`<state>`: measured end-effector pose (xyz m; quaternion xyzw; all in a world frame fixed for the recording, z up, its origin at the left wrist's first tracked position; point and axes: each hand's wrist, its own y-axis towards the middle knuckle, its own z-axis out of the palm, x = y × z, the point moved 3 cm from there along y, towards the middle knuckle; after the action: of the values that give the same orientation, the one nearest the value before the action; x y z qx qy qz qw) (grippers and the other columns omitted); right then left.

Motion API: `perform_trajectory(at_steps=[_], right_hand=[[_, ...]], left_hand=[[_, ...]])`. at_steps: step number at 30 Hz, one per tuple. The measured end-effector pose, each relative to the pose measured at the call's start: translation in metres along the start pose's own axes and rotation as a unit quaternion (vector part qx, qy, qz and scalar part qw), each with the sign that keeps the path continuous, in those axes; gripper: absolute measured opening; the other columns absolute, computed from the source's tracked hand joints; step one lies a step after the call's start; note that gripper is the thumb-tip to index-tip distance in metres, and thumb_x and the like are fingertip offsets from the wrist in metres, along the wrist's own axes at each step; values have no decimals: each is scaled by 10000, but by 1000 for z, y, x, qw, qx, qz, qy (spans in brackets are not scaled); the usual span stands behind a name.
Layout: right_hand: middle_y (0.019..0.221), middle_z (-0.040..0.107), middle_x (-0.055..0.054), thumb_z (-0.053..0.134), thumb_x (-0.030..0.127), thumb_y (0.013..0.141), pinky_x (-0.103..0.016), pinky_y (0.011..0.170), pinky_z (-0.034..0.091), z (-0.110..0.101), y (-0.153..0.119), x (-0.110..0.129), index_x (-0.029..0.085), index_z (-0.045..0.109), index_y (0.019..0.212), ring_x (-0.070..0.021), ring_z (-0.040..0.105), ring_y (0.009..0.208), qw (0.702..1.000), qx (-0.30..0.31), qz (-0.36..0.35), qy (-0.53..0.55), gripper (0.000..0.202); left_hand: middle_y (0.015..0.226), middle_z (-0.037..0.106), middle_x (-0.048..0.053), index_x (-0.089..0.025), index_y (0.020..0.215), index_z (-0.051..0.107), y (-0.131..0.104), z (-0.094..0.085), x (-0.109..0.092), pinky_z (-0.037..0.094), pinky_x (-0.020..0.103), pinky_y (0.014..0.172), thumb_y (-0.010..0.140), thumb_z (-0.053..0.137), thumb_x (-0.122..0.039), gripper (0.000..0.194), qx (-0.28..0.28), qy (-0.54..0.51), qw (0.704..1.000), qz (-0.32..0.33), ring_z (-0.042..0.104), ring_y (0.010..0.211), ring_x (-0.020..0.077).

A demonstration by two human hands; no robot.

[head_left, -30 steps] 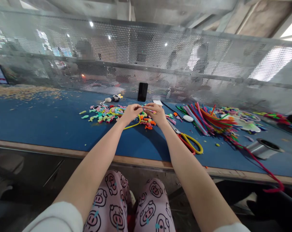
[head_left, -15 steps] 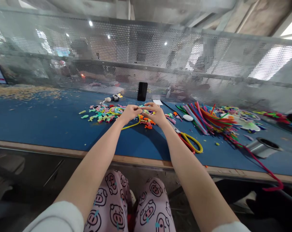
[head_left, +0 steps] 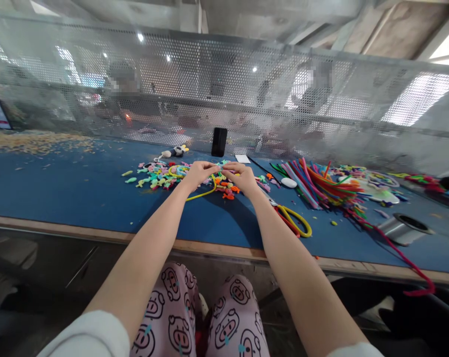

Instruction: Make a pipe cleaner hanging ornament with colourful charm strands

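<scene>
Over a pile of small, bright twisted pieces (head_left: pixel 155 179), my two hands meet fingertip to fingertip. My left hand (head_left: pixel 199 174) is closed in a pinch, thumb against the fingers. Facing it, my right hand (head_left: pixel 243 177) also pinches, its fingers bent toward the left fingertips. Whatever sits between the fingertips is too small to make out. A yellow fuzzy stem (head_left: pixel 201 195) curves out from below my left hand across the table. Orange pieces (head_left: pixel 228 190) lie under my right hand. Beside my right forearm are scissors (head_left: pixel 294 220) with yellow and red handles.
A bundle of colourful fuzzy stems (head_left: pixel 313 181) lies to the right, near a white oval object (head_left: pixel 289 183) and a metal spool (head_left: pixel 405 229). A black phone (head_left: pixel 219 142) stands against the perforated screen (head_left: pixel 195 69). A small plush figure (head_left: pixel 175 151) lies behind the pile.
My right hand's fingers have drawn in from a more spread pose into a bent pinch. My left hand stays almost in place; the things on the table look unmoved.
</scene>
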<state>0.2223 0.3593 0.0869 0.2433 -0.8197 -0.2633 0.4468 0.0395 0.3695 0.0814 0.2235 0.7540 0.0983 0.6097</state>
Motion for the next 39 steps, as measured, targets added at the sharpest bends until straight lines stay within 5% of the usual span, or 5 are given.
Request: perform_trajectory(at_steps=[4, 9, 18, 29, 39], right_hand=[[935, 761, -76, 708, 420, 771, -390, 836, 510, -1, 0, -3, 214, 788, 811, -246, 676, 933, 999, -48, 20, -7, 225], [926, 753, -69, 679, 485, 758, -341, 696, 499, -4, -3, -4, 191, 772, 858, -207, 645, 789, 992, -104, 71, 31, 324], [800, 686, -33, 712, 541, 678, -296, 663, 440, 5, -5, 2, 185, 723, 809, -168, 566, 725, 985, -72, 128, 94, 380], [665, 597, 14, 737, 511, 623, -273, 616, 390, 12, -7, -2, 184, 680, 695, -128, 489, 636, 969, -64, 181, 154, 339], [815, 734, -38, 737, 492, 677, -310, 726, 485, 10, -3, -11, 169, 768, 870, -170, 613, 740, 979, -59, 151, 122, 377]], left_hand=[[986, 777, 99, -153, 940, 790, 1, 5, 2, 492, 336, 862, 754, 761, -475, 372, 19, -37, 999, 8, 670, 941, 230], [996, 768, 120, -123, 944, 763, 0, 8, 2, 499, 322, 816, 709, 804, -469, 421, -3, -59, 998, -20, 669, 917, 223], [831, 739, 51, -142, 834, 735, 0, 10, 0, 479, 286, 733, 767, 727, -382, 249, -40, -34, 999, -1, 632, 792, 178], [783, 722, 61, -139, 854, 731, -2, 9, -4, 474, 284, 710, 828, 660, -391, 263, 9, 87, 989, 117, 635, 771, 192], [834, 757, 75, -130, 901, 768, 5, 9, 10, 485, 270, 713, 802, 708, -337, 238, -132, -91, 987, -11, 641, 742, 161]])
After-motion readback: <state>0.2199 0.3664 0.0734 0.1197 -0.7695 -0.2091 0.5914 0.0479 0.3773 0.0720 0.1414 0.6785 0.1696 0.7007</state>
